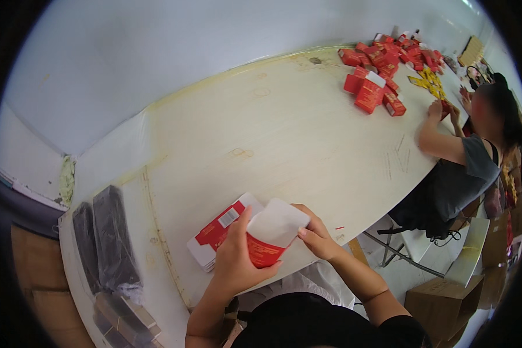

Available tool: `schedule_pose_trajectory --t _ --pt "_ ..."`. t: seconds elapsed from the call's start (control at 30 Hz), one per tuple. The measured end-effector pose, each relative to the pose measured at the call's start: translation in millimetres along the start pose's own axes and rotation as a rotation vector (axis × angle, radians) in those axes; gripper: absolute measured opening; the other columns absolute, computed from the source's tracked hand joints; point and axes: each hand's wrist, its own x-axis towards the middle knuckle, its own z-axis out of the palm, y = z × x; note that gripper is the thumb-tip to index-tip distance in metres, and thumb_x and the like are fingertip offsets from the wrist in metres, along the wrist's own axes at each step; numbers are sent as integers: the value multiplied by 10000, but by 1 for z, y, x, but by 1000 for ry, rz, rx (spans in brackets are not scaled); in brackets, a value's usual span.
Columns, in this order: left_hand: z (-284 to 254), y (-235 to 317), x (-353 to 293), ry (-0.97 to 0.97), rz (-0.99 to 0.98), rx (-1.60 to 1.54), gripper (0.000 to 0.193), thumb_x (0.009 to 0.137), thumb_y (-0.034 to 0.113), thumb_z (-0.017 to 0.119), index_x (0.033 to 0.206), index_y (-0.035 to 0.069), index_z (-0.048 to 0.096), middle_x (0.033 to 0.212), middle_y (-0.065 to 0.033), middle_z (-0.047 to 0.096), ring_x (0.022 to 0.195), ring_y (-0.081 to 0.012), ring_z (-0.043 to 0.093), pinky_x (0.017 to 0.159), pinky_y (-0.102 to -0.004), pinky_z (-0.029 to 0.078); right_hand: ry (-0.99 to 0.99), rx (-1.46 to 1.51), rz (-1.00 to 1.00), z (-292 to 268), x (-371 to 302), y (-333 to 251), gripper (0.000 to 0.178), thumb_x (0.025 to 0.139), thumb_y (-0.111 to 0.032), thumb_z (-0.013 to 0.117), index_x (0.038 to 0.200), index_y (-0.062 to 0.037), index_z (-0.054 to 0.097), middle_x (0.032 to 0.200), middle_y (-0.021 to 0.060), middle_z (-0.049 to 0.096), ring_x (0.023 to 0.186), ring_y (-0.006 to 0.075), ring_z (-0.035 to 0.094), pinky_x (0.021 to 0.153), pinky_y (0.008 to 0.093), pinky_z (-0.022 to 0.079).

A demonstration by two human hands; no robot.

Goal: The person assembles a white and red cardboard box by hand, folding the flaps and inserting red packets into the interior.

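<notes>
On the far left, dark bundles in clear plastic lay on the white table. Next came some flat boxes, red and white, beside and partly behind the person's left hand. The top one showed a white label with a bar pattern; its small print was too blurred to read. The left hand grasped a red box from its left and lower side; the box was in front of the person, its white inside facing up. The right hand pinched its upper right edge between thumb and fingers. Gold lettering crossed the red face. The step in hand looked like opening the box into shape; the next move seemed to call for a steady left hold and free right fingers at the flaps. Farther right lay a heap of red boxes with gold print, then yellow packets near a seated co-worker.
</notes>
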Motion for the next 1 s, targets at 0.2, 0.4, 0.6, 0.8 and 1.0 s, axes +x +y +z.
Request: schedule_pose_trajectory --t 0.2,0.4,0.6,0.8,1.0 --pt "9 -3 0 -173 -14 5 901 546 262 840 1294 72 374 1185 -189 515 1034 -345 556 841 -409 474 123 6 58 10 -4 10 381 960 -206 464 1278 3 459 1173 98 540 1059 150 504 913 292 405" --pt "24 -12 -5 -204 -102 29 922 572 292 811 1317 38 332 1201 -211 508 1008 -338 591 812 -386 496 -125 -494 14 11 6 -13 466 935 -103 484 1373 -2 362 1284 161 509 1155 228 503 978 326 380" --pt "19 -1 -2 -223 22 64 1104 619 309 774 1448 30 101 1202 -221 497 1022 -351 584 792 -397 514 -332 -154 218 3 -9 -13 728 947 -300 459 1478 -28 41 1520 175 162 1404 270 179 1112 357 179" --pt "15 4 -3 -365 -123 24 1125 589 304 791 1433 -7 115 1242 -271 469 1080 -371 553 847 -414 486 -239 -325 234 28 -11 -27 678 934 -286 433 1464 -4 120 1428 225 342 1322 307 349 1070 371 265" --pt "10 6 -2 -385 -117 2 1127 595 312 790 1430 -22 112 1262 -274 460 1101 -374 542 862 -408 480 -198 -344 325 27 -13 -32 620 940 -201 400 1462 -5 129 1314 220 473 1225 285 450 1036 349 309"
